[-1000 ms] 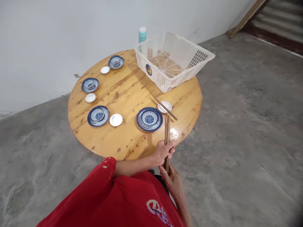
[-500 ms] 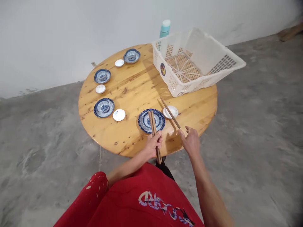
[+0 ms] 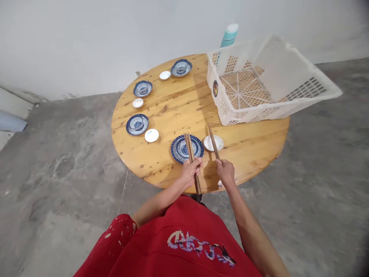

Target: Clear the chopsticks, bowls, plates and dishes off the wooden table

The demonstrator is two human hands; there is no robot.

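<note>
The right hand has closed on the pair of chopsticks lying across the small white dish — half a second ago it hovered open. The left hand grips a second pair over the nearest of four blue plates; four white dishes — one basket.

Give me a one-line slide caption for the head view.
Left hand grips a chopstick bundle over a blue plate; right hand touches chopsticks lying across a white saucer.

Even, soft daylight, fairly bright. Faint glare on the round wooden table near its near edge. White plastic basket casts a soft shadow leftward. Wide-angle stretch at edges, dark vignette in right corners. Centre sharp, no motion blur.
</note>
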